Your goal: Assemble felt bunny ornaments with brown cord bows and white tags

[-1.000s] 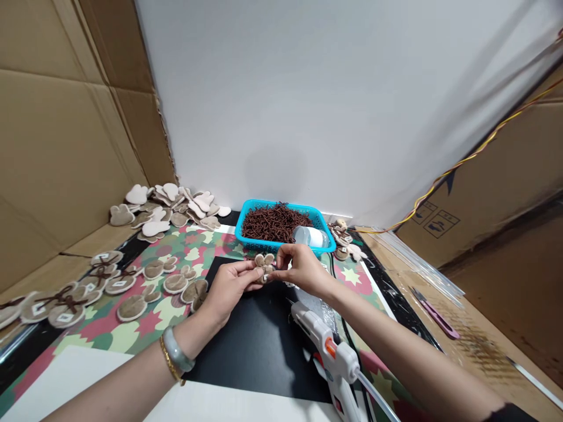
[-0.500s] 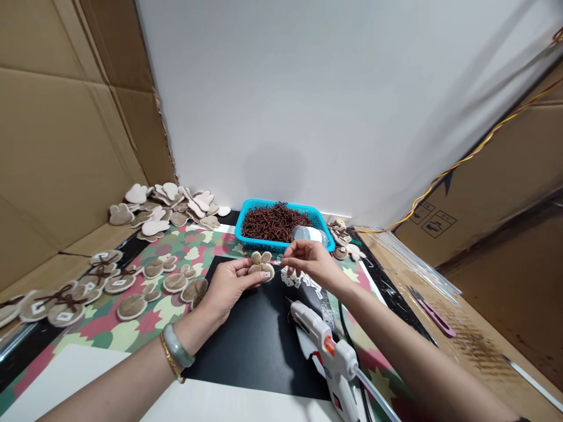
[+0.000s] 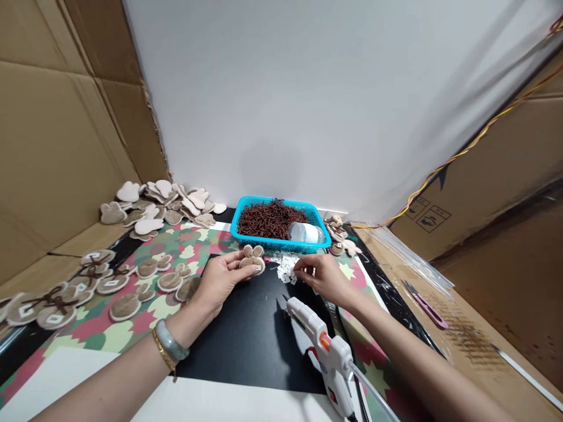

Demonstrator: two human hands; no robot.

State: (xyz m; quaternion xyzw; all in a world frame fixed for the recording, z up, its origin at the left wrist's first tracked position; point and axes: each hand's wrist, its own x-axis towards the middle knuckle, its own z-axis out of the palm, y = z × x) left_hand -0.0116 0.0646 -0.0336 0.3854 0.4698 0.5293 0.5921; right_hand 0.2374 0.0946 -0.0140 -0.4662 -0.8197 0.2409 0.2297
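Observation:
My left hand [image 3: 220, 280] pinches a small brown plush bunny patch [image 3: 252, 262] by its edge, ears pointing up. A tiny white label [image 3: 257, 268] sits on its lower part. My right hand [image 3: 324, 274] has its thumb and fingertips drawn together at the right side of a pile of small white labels [image 3: 285, 266]. Whether a label is between those fingertips is too small to tell. Below my right hand, a white hot glue gun [image 3: 323, 340] stands with its nozzle pointing up and left over the black mat [image 3: 237, 346].
Behind my hands stands a blue basket [image 3: 236, 217] of brown bows [image 3: 266, 220] with a clear plastic jar [image 3: 305, 232]. Bunny patches [image 3: 125, 306] lie at left, with a heap of plush pieces [image 3: 147, 225] beyond. Pink-handled snips [image 3: 428, 308] lie at right.
My right hand has moved away from the bunny patch, down to the label pile. My left hand still holds the patch. The whole view has shifted slightly.

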